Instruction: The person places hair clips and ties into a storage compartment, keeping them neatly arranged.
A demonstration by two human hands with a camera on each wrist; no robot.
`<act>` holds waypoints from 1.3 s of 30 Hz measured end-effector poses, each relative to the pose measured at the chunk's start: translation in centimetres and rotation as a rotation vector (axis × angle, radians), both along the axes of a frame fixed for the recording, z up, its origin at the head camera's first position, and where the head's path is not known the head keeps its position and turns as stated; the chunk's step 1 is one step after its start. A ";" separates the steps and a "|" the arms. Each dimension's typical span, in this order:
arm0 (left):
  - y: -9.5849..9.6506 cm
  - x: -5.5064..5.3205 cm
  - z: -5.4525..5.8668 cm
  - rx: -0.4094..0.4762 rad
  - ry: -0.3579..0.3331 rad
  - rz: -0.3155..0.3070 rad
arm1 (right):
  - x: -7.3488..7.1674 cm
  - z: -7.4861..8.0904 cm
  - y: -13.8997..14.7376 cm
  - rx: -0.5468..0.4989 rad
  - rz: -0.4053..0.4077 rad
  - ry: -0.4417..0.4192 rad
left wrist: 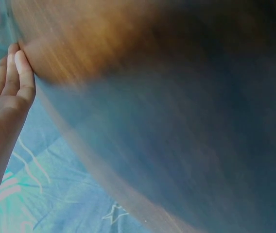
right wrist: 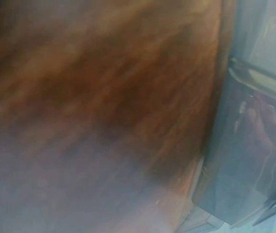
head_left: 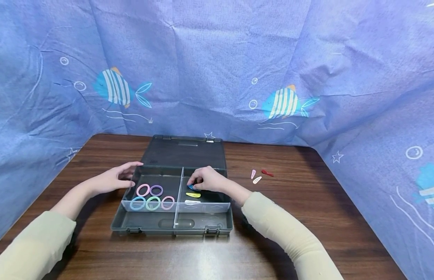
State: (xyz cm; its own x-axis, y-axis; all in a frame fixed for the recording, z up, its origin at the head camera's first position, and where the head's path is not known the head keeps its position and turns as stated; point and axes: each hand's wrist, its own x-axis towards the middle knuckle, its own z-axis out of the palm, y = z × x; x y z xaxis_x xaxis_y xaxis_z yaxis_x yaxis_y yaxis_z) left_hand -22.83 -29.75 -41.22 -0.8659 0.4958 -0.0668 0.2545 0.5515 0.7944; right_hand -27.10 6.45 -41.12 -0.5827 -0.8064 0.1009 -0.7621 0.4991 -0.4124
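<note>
In the head view a dark see-through divided box [head_left: 150, 232] lies with its lid folded back. My right hand [head_left: 210, 179] reaches into the right rear compartment and pinches a blue hair clip [head_left: 191, 187]. Below it lie a yellow hair clip [head_left: 193, 195] and a white hair clip [head_left: 192, 202]. My left hand [head_left: 119, 179] rests against the box's left edge, thumb at the rim. The left wrist view shows those fingers [left wrist: 25, 80] extended against the side. Several coloured hair ties, one purple [head_left: 156, 195], lie in the left rear compartment.
Right of the box, a pink clip [head_left: 253, 174], a red clip [head_left: 267, 173] and an off-white clip [head_left: 257, 180] lie on the brown wooden table [head_left: 290, 202]. The lid [head_left: 189, 155] lies behind the box. A blue fish-print cloth [head_left: 217, 77] hangs around the table.
</note>
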 end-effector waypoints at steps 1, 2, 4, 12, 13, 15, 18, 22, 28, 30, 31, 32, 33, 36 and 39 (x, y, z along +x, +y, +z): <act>0.0 0.0 0.0 0.000 -0.002 0.001 | 0.0 0.1 0.0 0.003 -0.001 -0.006; 0.0 -0.1 0.0 0.000 -0.004 0.001 | 0.0 0.1 0.1 0.010 -0.002 -0.007; -0.1 -0.1 0.0 -0.001 -0.003 0.002 | 0.1 0.2 0.1 0.019 -0.002 -0.016; -0.2 -0.3 -0.1 -0.008 0.001 0.000 | 0.2 0.1 0.2 0.055 0.013 -0.024; -0.2 -0.3 -0.1 -0.008 -0.001 0.000 | 0.3 0.1 0.3 0.056 0.013 -0.024; -0.2 -0.3 -0.1 -0.006 -0.003 -0.001 | 0.2 0.1 0.3 0.055 0.015 -0.018; -0.1 -0.3 -0.1 -0.002 -0.004 -0.001 | 0.2 0.2 0.5 0.054 0.019 -0.006; -0.1 -0.3 -0.1 0.000 -0.008 -0.001 | 0.2 0.7 0.9 0.038 0.022 0.008; -0.3 -0.2 0.0 -0.013 -0.007 -0.002 | 0.3 1.9 1.9 0.005 0.034 -0.004; -0.3 -0.1 0.1 -0.016 -0.005 0.000 | 0.4 2.2 2.3 0.003 0.037 -0.004; -0.2 -0.2 0.1 -0.017 -0.004 0.000 | 0.4 2.3 2.5 0.001 0.038 -0.004; -0.2 -0.2 0.1 -0.017 -0.002 0.001 | 0.4 2.4 2.7 -0.004 0.040 -0.009; -0.2 -0.2 0.1 -0.017 -0.001 0.002 | 0.4 2.5 2.9 -0.008 0.042 -0.011; -0.2 -0.3 0.1 -0.015 -0.001 0.003 | 0.4 2.9 3.8 -0.032 0.055 -0.020; -0.2 -0.3 0.1 -0.013 -0.005 0.004 | 0.5 3.3 4.6 -0.055 0.068 -0.025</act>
State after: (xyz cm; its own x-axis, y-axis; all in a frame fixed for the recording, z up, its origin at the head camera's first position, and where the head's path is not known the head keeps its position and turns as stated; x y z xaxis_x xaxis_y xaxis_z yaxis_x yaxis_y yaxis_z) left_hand -23.17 -29.95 -41.11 -0.8673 0.4918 -0.0772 0.2489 0.5628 0.7882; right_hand -26.57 11.08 -37.84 -0.5300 -0.8375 0.1327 -0.7825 0.4228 -0.4570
